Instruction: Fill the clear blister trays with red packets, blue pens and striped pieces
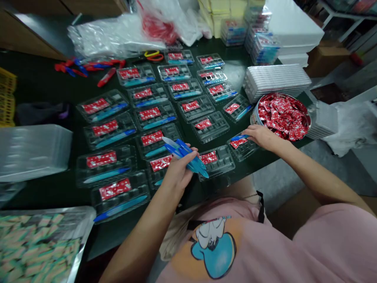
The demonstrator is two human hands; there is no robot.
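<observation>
A bunch of blue pens (188, 157) is gripped in my left hand (180, 171), above the front middle of the dark table. My right hand (260, 135) pinches one blue pen (239, 137) over a clear plastic tray (246, 151) with a red packet (238, 143) in it. Between my hands lies another clear tray (224, 161) with a red packet (208, 157) and no pen visible. Several more clear trays (118, 198) stand in rows, each with a red packet, most also with a blue pen (123, 206). Part of one tray is hidden behind my left hand.
A round tin (255, 114) of red packets stands right, beside stacked trays (277, 80). Filled trays (263, 47) are piled at the back. Scissors (153, 56), red and blue pieces (85, 66) and plastic bags (118, 37) lie farther off. A metal tray (88, 220) of small pieces is front left.
</observation>
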